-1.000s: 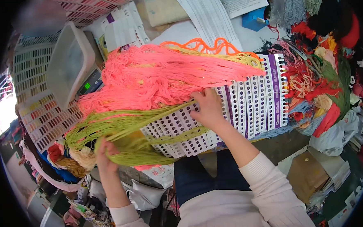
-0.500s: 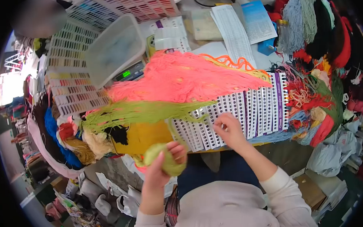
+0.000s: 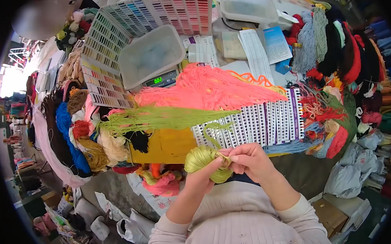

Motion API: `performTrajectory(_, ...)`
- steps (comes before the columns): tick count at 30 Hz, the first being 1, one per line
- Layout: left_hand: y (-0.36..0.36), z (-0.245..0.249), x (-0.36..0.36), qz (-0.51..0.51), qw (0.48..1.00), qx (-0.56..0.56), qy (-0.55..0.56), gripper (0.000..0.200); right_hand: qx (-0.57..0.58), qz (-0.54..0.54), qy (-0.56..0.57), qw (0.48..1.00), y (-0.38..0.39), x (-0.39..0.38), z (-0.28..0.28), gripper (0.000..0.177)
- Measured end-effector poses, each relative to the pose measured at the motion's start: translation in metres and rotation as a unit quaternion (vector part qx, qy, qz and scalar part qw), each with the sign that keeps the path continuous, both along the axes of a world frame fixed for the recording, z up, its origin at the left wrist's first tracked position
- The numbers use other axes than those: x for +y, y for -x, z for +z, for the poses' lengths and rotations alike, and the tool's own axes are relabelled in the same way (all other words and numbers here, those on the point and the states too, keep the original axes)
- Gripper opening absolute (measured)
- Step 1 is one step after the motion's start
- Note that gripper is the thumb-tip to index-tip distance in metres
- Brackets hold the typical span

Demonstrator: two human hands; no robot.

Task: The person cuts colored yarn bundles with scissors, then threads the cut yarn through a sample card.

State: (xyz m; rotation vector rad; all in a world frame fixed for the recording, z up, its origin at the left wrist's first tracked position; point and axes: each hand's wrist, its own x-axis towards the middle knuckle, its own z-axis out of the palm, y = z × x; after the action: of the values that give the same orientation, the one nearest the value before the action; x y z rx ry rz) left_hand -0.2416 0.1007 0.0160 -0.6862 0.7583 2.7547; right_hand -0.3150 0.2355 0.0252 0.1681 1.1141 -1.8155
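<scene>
A light green ball of yarn (image 3: 198,160) rests in my left hand (image 3: 203,176), whose fingers are closed round its lower right side. My right hand (image 3: 251,161) meets it at the ball's right end, thumb and finger pinched on a green yarn strand. From the ball a strand leads up over the white punched thread cards (image 3: 260,125). Behind it, a loose green skein (image 3: 160,119) stretches across the table's near side. Beyond that lies a big heap of coral pink yarn (image 3: 211,88).
A clear plastic tub (image 3: 152,51) sits on a digital scale (image 3: 160,80) with a green display. Folding colour charts (image 3: 108,56) stand around it. Yarn bundles hang at both table ends, including a blue bundle (image 3: 64,115). A blue booklet (image 3: 276,45) lies at the back.
My right hand has come down from above the cards to the yarn ball. My left hand has moved right with the ball, and both hands now meet. The view has shifted slightly.
</scene>
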Motion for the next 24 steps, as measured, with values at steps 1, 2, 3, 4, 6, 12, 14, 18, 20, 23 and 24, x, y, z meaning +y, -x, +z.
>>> performTrajectory(1, -0.002, 0.003, -0.001, 0.003, 1.000, -0.001, -0.011, 0.028, -0.008, -0.002, 0.006, 1.000, -0.002, -0.001, 0.004, 0.012)
performTrajectory(2, -0.003, 0.005, -0.002, 0.006, 1.000, -0.002, -0.021, 0.028, -0.009, -0.005, 0.004, 1.000, -0.005, -0.002, 0.008, 0.011)
performTrajectory(3, -0.004, 0.007, -0.003, 0.008, 0.999, -0.002, -0.031, 0.028, -0.009, -0.009, 0.003, 1.000, -0.007, -0.004, 0.014, 0.010)
performTrajectory(4, -0.006, 0.009, -0.004, 0.002, 0.999, 0.001, -0.037, 0.028, -0.010, -0.013, 0.001, 1.000, -0.008, -0.006, 0.018, 0.010)
performTrajectory(6, -0.008, 0.013, -0.007, -0.013, 0.999, 0.006, -0.047, 0.028, -0.013, -0.011, 0.003, 1.000, -0.012, -0.007, 0.027, 0.010)
performTrajectory(12, -0.015, 0.012, -0.012, -0.046, 0.997, 0.050, -0.022, 0.041, 0.036, -0.007, -0.008, 0.999, -0.025, -0.013, 0.029, 0.012)
performTrajectory(14, -0.018, 0.013, -0.013, -0.034, 0.996, 0.070, -0.048, 0.045, 0.021, -0.026, -0.007, 0.999, -0.026, -0.015, 0.033, 0.013)
performTrajectory(18, -0.022, 0.011, -0.015, -0.029, 0.995, 0.079, -0.059, 0.053, -0.045, -0.061, -0.004, 0.997, -0.028, -0.018, 0.037, 0.010)
performTrajectory(20, -0.021, 0.015, -0.017, -0.047, 0.993, 0.100, -0.029, 0.053, -0.001, -0.035, -0.042, 0.998, -0.030, -0.022, 0.037, 0.008)
performTrajectory(23, -0.024, 0.015, -0.019, -0.057, 0.991, 0.123, -0.013, 0.053, 0.067, 0.006, -0.090, 0.994, -0.032, -0.030, 0.040, 0.008)
performTrajectory(24, -0.025, 0.014, -0.020, -0.058, 0.990, 0.129, -0.013, 0.053, 0.056, 0.003, -0.087, 0.995, -0.032, -0.031, 0.041, 0.008)
